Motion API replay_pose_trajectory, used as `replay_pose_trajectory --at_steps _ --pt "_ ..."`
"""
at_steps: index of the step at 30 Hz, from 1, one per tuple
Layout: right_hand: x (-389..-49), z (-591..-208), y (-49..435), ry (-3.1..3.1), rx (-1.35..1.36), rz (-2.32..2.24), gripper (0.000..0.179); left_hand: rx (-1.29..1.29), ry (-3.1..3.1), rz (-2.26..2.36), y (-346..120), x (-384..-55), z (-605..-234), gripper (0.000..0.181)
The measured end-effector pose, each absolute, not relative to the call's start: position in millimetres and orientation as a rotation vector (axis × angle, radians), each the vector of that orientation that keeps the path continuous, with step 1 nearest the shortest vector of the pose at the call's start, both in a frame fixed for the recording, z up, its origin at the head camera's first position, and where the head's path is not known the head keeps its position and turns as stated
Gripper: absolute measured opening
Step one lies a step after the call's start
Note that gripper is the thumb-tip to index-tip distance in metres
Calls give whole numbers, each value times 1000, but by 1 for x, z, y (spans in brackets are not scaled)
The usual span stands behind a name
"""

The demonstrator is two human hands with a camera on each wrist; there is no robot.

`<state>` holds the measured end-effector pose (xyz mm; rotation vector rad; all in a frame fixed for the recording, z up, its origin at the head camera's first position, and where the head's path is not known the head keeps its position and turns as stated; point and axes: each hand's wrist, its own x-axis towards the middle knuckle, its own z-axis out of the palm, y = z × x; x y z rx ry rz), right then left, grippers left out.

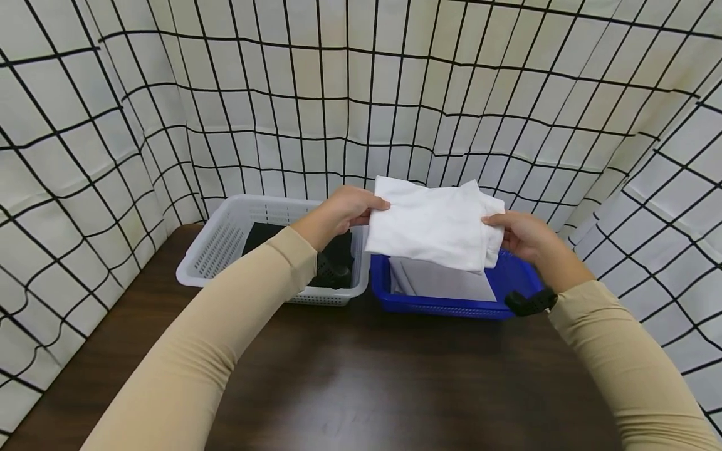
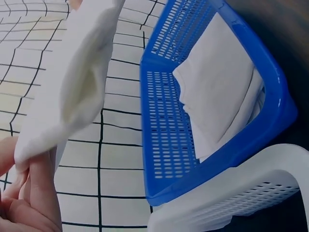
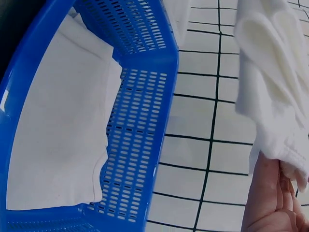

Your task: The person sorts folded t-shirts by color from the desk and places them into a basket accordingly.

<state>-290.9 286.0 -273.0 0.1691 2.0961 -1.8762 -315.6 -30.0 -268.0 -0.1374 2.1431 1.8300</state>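
Observation:
A folded white cloth (image 1: 431, 222) is held up in the air by both hands, above the blue basket (image 1: 445, 308). At its left edge my left hand (image 1: 345, 214) pinches it between thumb and fingers. My right hand (image 1: 524, 237) pinches the right edge in the same way. The left wrist view shows the open fold of the cloth (image 2: 72, 87) above the fingers. Inside the blue basket lies another folded white cloth (image 3: 63, 116), flat on the bottom. What kind of garment or towel the cloths are, I cannot tell.
A white basket (image 1: 217, 241) holding folded black cloth (image 1: 338, 254) stands left of the blue one, close beside it. Both sit on a dark brown table (image 1: 361, 376). Behind and at the sides hangs a white curtain with black grid lines (image 1: 316, 113).

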Motion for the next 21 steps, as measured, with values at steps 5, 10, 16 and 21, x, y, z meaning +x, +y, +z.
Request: replay_pose_trajectory --at_steps 5,10,16,21 --pt "-295 -275 291 2085 171 -1871 19 -122 2139 1818 -26 -318 -270 42" --pt "-300 -277 296 2100 186 -1874 14 -127 2111 1839 -19 -325 -276 41" --pt "-306 -277 298 2170 221 -1823 14 -143 2095 1871 -12 -332 -283 40" --pt "-309 -278 299 2187 276 -1812 17 -176 2078 1874 -7 -334 -289 39"
